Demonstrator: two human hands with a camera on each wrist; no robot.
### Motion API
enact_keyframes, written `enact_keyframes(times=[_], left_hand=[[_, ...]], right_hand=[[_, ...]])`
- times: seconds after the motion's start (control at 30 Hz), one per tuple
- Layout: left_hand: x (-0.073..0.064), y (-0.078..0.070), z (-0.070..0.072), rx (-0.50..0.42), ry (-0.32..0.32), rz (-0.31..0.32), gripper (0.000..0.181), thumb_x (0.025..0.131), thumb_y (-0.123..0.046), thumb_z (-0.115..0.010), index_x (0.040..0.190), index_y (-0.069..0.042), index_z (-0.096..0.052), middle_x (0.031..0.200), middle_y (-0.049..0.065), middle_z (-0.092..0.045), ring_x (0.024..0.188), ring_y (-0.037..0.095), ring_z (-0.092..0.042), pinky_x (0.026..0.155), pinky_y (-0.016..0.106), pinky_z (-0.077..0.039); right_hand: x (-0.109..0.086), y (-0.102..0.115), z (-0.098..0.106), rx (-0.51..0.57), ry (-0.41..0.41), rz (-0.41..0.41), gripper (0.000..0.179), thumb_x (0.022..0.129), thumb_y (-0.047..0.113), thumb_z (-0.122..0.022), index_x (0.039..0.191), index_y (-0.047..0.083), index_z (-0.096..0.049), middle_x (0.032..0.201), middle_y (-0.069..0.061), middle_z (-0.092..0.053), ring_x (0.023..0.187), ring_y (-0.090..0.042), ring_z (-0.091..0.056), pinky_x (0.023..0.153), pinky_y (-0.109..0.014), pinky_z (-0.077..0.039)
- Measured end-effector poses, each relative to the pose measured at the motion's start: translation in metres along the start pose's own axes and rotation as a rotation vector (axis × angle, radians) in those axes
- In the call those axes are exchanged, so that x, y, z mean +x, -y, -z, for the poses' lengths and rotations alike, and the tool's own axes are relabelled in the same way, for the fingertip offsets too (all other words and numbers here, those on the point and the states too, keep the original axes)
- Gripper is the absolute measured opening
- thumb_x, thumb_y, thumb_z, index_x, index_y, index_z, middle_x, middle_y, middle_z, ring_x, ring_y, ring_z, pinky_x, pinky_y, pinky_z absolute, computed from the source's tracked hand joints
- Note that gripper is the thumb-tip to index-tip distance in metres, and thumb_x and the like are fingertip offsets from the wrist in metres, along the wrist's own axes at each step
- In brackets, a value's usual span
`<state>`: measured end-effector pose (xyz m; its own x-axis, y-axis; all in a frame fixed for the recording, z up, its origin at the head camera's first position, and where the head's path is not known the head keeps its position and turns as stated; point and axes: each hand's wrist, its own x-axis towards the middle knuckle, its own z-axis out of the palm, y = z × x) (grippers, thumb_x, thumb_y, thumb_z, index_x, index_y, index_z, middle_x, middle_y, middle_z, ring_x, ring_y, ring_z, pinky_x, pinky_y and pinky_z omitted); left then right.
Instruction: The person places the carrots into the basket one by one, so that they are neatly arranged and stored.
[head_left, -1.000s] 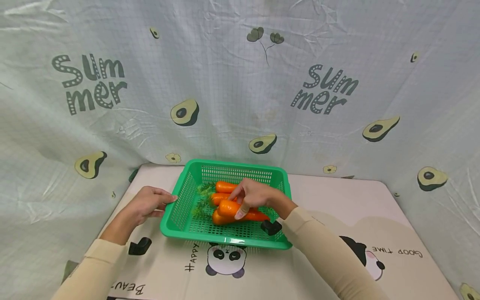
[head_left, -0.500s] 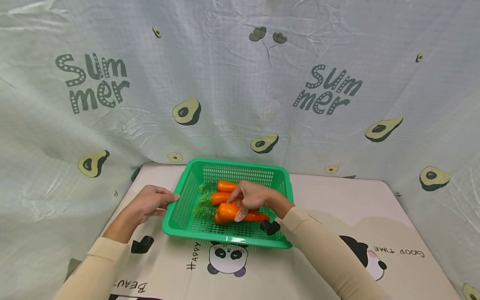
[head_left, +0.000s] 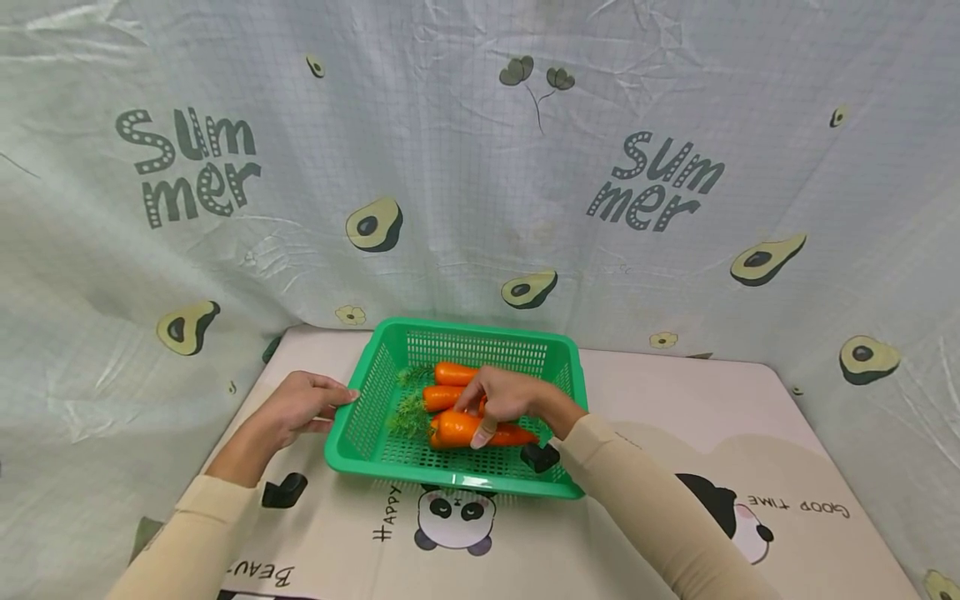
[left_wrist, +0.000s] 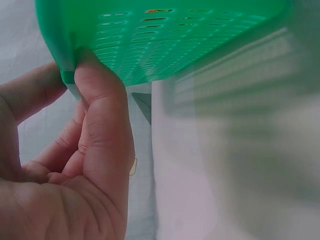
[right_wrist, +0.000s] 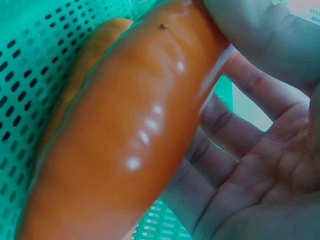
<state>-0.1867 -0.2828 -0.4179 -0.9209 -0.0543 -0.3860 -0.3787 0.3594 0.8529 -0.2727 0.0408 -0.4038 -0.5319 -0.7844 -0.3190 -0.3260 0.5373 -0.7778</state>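
Observation:
A green plastic basket (head_left: 392,476) with slotted walls holds several orange carrots with feathery green tops (head_left: 408,417). My left hand (head_left: 302,403) pinches the basket's left rim between thumb and fingers, seen close in the left wrist view. Inside the basket, my right hand (head_left: 508,396) pinches one carrot (head_left: 459,429), thumb on its near side. That carrot overlaps another carrot (right_wrist: 112,30), which peeks out beside it in the right wrist view. Farther back lie a carrot (head_left: 441,397) and one more carrot (head_left: 452,372), their right ends hidden by the right hand.
The basket stands on a pale table (head_left: 645,400) with printed pandas and lettering. A printed cloth (head_left: 450,167) with avocados and words hangs behind the table and at both sides.
The carrot in my right hand has come down and slightly nearer, now covering most of the carrot beneath it. My left hand keeps its hold on the rim.

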Motion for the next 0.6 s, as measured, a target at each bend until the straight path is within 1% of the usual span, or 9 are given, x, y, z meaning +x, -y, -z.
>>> enact_keyframes(times=[0.13, 0.33, 0.4, 0.53, 0.6], left_hand=[[-0.0006, -0.0001, 0.0003, 0.003, 0.001, -0.005, 0.036, 0.101, -0.022, -0.069, 0.121, 0.009, -0.068, 0.092, 0.002, -0.073, 0.082, 0.014, -0.073, 0.071, 0.031, -0.064], [-0.0003, -0.0008, 0.0012, 0.011, -0.002, -0.018, 0.038, 0.101, -0.023, -0.07, 0.122, 0.008, -0.068, 0.094, 0.002, -0.074, 0.082, 0.012, -0.072, 0.072, 0.03, -0.064], [-0.0004, -0.0009, 0.0011, 0.013, -0.002, -0.015, 0.038, 0.101, -0.023, -0.069, 0.122, 0.008, -0.069, 0.095, 0.002, -0.074, 0.082, 0.012, -0.072, 0.073, 0.03, -0.064], [-0.0009, -0.0007, 0.0006, 0.016, -0.001, -0.004, 0.037, 0.101, -0.023, -0.069, 0.122, 0.008, -0.069, 0.095, 0.002, -0.074, 0.083, 0.012, -0.073, 0.073, 0.031, -0.064], [-0.0011, -0.0006, 0.0007, 0.019, -0.002, -0.007, 0.038, 0.101, -0.023, -0.069, 0.122, 0.008, -0.069, 0.096, 0.003, -0.074, 0.083, 0.012, -0.073, 0.073, 0.03, -0.064]], right_hand=[[0.0013, 0.0002, -0.0011, -0.001, -0.001, -0.014, 0.051, 0.07, 0.004, -0.095, 0.118, 0.004, -0.079, 0.111, -0.006, -0.078, 0.089, -0.016, -0.056, 0.067, -0.024, -0.054], [0.0028, 0.0001, -0.0013, -0.001, -0.004, -0.005, 0.051, 0.071, 0.003, -0.094, 0.119, 0.002, -0.078, 0.104, -0.006, -0.077, 0.082, -0.016, -0.052, 0.062, -0.024, -0.048], [0.003, -0.0005, -0.0019, 0.0, -0.005, -0.018, 0.052, 0.07, 0.003, -0.095, 0.119, 0.002, -0.078, 0.105, -0.006, -0.077, 0.083, -0.016, -0.053, 0.063, -0.024, -0.049], [0.0043, -0.0025, -0.0036, 0.005, -0.005, -0.046, 0.053, 0.069, 0.002, -0.095, 0.119, 0.003, -0.078, 0.109, -0.004, -0.076, 0.089, -0.016, -0.056, 0.069, -0.024, -0.054], [0.0052, -0.0029, -0.0039, -0.003, -0.002, -0.038, 0.052, 0.069, 0.002, -0.095, 0.118, 0.003, -0.078, 0.104, -0.005, -0.076, 0.087, -0.016, -0.056, 0.068, -0.024, -0.054]])
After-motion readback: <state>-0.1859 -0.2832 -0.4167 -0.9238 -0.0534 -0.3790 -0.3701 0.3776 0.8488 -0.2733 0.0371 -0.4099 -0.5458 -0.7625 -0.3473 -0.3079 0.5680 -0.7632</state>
